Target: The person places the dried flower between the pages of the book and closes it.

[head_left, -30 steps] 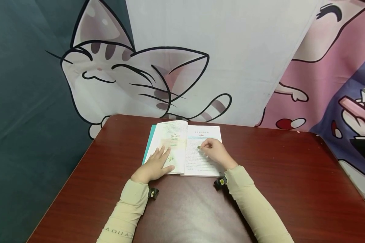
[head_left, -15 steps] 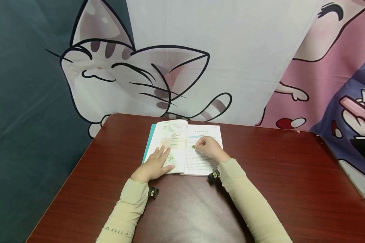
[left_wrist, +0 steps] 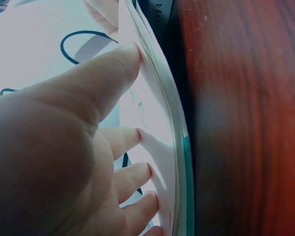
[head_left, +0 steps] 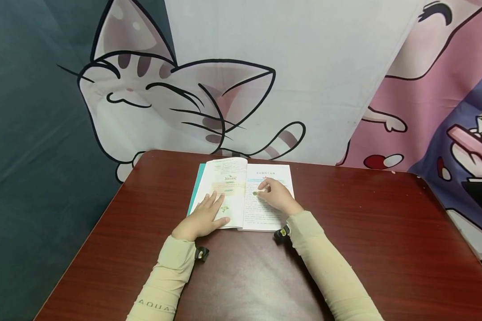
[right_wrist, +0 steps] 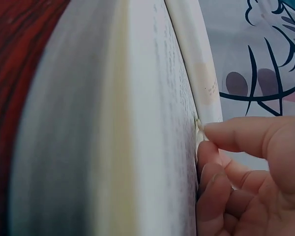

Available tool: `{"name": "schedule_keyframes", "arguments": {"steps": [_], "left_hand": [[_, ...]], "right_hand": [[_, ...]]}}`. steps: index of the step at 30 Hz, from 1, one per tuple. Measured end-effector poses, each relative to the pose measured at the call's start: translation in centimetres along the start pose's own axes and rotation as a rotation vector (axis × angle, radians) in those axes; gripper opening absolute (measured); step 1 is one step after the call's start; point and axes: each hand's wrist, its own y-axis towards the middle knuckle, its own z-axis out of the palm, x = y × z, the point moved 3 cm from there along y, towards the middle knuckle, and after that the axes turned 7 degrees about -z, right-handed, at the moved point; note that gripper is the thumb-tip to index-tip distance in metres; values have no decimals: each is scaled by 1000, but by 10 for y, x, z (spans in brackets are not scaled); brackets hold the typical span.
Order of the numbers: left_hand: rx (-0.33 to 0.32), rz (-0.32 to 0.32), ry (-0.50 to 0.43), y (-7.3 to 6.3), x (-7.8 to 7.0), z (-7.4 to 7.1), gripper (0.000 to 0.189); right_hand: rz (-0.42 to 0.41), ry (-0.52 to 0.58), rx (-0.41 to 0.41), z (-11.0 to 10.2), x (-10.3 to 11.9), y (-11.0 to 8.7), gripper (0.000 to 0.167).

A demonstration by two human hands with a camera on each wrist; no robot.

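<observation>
An open book point(head_left: 265, 214) with a teal cover lies on the table. My left hand point(head_left: 202, 218) rests spread on its left page, and in the left wrist view the fingertips point(left_wrist: 148, 169) press the paper. Over the right page, my right hand point(head_left: 277, 195) pinches a small green thing with a pale end point(head_left: 255, 193) between thumb and forefinger. In the right wrist view this small pale greenish thing point(right_wrist: 200, 126) sits at the fingertips, right against the page near the spine. I cannot tell its kind.
The brown wooden table point(head_left: 365, 240) spreads around the book on all sides. Behind it hangs a cloth backdrop point(head_left: 321, 67) printed with cartoon cats. A small dark camera point(head_left: 282, 233) is strapped at the right wrist, close to the book's lower edge.
My right hand has moved a little left across the right page, bringing the small green thing nearer the spine. Its fingers have shifted slightly; my left hand stays in place.
</observation>
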Motion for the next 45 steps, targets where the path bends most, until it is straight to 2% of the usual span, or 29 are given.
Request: {"name": "schedule_keyframes", "arguments": {"steps": [6, 15, 19, 23, 26, 29, 32, 34, 37, 40, 45], "left_hand": [[10, 2, 1, 0, 2, -1, 77], [-16, 5, 7, 1, 5, -3, 74], [-50, 20, 5, 1, 5, -5, 71], [-107, 45, -3, 0, 5, -9, 66], [-147, 62, 8, 0, 7, -11, 63], [-172, 68, 25, 0, 7, -13, 62], [-189, 70, 35, -1, 7, -16, 61], [-203, 73, 36, -1, 7, -18, 60], [-226, 74, 35, -2, 7, -19, 59], [-253, 65, 27, -2, 7, -20, 54], [-346, -3, -1, -2, 12, -23, 44]], "right_hand": [[3, 91, -29, 1, -4, -3, 19], [12, 123, -76, 5, 3, -21, 15], [-47, 103, -93, 10, 12, -28, 13], [-134, 97, -20, 17, 25, -35, 15], [-209, 75, 84, 24, 37, -41, 27], [-291, 21, 162, 34, 47, -46, 53], [-338, -73, 176, 42, 54, -51, 81], [-338, -143, 161, 46, 58, -54, 94], [-322, -231, 136, 49, 61, -56, 102], [-310, -263, 122, 51, 62, -56, 104], [-311, -293, 136, 52, 61, -55, 103]]}}
